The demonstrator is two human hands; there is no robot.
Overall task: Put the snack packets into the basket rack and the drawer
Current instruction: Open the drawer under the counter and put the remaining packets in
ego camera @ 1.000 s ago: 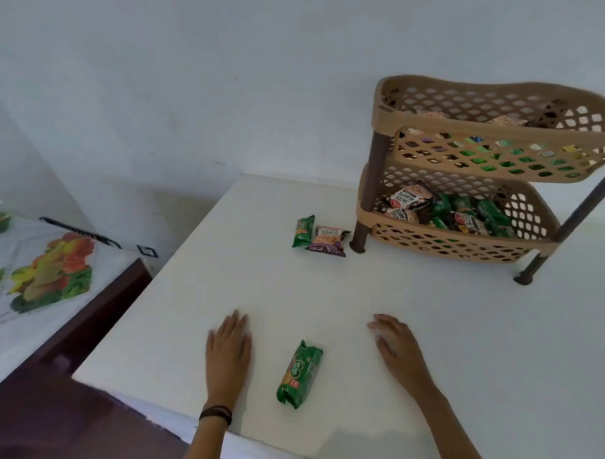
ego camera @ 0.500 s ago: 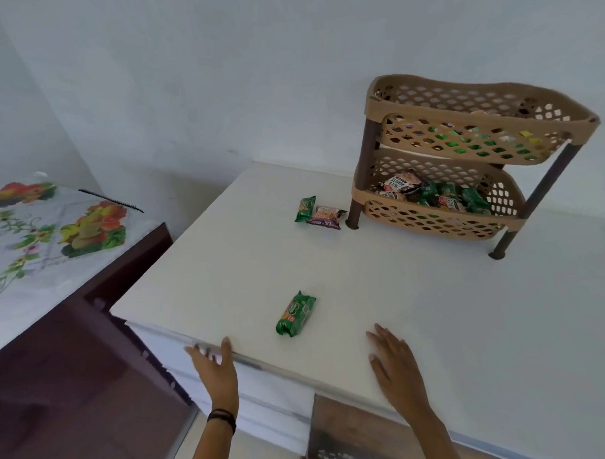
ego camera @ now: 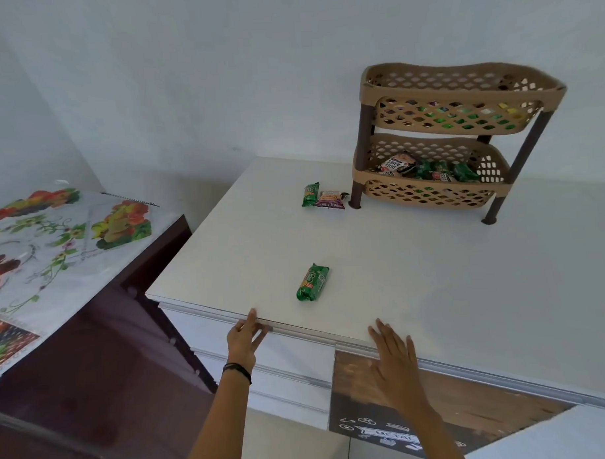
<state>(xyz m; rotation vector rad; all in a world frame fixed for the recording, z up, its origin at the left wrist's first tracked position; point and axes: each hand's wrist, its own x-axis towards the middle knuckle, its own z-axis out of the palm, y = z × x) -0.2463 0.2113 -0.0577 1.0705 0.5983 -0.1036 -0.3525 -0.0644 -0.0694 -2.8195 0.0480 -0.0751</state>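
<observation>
**Head view, drawer-side approach.** The left hand (ego camera: 245, 337) pinches the front edge (ego camera: 201, 310) of the white tabletop, thumb on top and fingers tucked beneath, just above the drawer front (ego camera: 281, 364). Whether the fingers catch a pull cannot be told. The right hand (ego camera: 395, 360) lies flat, fingers straight, on the near edge further right. A green biscuit packet (ego camera: 312, 282) lies loose near that edge, between the hands. A second green packet (ego camera: 310, 194) and a purple-and-orange packet (ego camera: 329, 200) touch each other far off, just left of the basket rack (ego camera: 460, 86), whose lower tier holds more packets.

**Risks.** A sharp tug at the drawer could jolt the top and slide the near packet over the edge. The slender-legged rack might rock.
</observation>
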